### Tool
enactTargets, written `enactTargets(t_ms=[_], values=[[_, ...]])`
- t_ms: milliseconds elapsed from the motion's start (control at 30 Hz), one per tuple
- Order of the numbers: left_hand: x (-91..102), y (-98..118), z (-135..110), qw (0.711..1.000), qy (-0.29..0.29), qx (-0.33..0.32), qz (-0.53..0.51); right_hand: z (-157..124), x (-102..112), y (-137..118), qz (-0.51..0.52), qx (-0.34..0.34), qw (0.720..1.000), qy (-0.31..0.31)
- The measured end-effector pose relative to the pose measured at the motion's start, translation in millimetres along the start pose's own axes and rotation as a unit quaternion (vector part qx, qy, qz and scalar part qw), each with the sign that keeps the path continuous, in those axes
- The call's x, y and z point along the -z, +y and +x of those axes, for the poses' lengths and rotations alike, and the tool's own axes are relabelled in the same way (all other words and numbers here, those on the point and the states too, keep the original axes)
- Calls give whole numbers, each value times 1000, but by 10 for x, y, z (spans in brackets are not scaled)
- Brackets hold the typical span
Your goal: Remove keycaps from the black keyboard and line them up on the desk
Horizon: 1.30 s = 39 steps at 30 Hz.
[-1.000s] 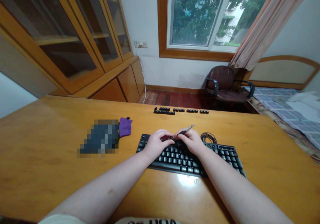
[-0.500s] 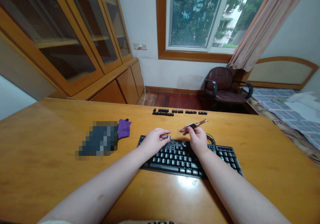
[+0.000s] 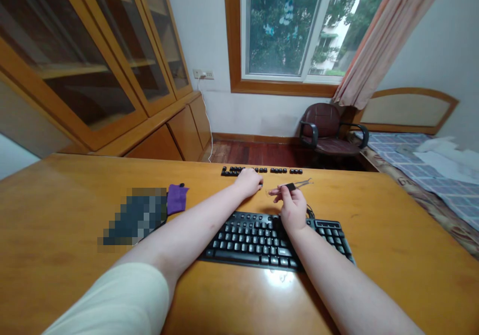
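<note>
My left hand (image 3: 250, 182) reaches past the keyboard to just in front of the row of loose black keycaps (image 3: 279, 170). Its fingers are pinched on a small dark keycap (image 3: 261, 185), mostly covered by the fingertips. My right hand (image 3: 294, 207) is closed round the black grip of a wire keycap puller (image 3: 289, 187), whose thin wires stick out on both sides. Below the hands lies a black keyboard (image 3: 254, 237), partly covered by both forearms. Its upper row shows keys without their caps.
A purple cloth (image 3: 177, 198) and a blurred-out dark object (image 3: 136, 217) lie on the wooden desk (image 3: 56, 255) to the left. The keyboard's cable (image 3: 310, 211) coils behind it. Beyond the desk stand a brown armchair (image 3: 325, 125), a bed (image 3: 396, 148) and a glass-door cabinet (image 3: 119, 90).
My left hand has moved from above the keyboard's top edge forward to the loose keycaps, carrying the keycap. My right hand stays near its place with the puller. The view has shifted slightly.
</note>
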<state>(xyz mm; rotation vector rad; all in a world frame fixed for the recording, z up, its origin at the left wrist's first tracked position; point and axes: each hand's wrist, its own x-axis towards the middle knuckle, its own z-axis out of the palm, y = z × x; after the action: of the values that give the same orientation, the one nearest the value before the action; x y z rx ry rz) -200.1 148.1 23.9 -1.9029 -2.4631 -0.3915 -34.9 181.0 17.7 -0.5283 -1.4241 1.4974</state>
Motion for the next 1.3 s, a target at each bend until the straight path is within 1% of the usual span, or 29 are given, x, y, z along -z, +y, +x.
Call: enactTargets(t_ms=[167,300,367,467,833,1033,1300], values=[[-77,-97,139,999,41,6,9,-17,-5,-5,-2,-3,1000,-1],[-146,-190,176,995,91,36,14,-26,-13,-28,-7,-7,1000,-5],[-179,-212,174,993,107,52,14,-27,-14,-29,-10,-8,1000,-4],[-202,-228,167,992,112,64,11,-28,-14,-24,-16,-7,1000,-3],[-228,-274,182,990,118,72,-11,-25,-8,-10,-11,-5,1000,-5],[-230,-273,171,989,124,75,-10,-24,-15,-26,-15,-5,1000,1],[-217,-257,163,988,123,92,-16,-20,-13,-32,-9,-5,1000,-8]])
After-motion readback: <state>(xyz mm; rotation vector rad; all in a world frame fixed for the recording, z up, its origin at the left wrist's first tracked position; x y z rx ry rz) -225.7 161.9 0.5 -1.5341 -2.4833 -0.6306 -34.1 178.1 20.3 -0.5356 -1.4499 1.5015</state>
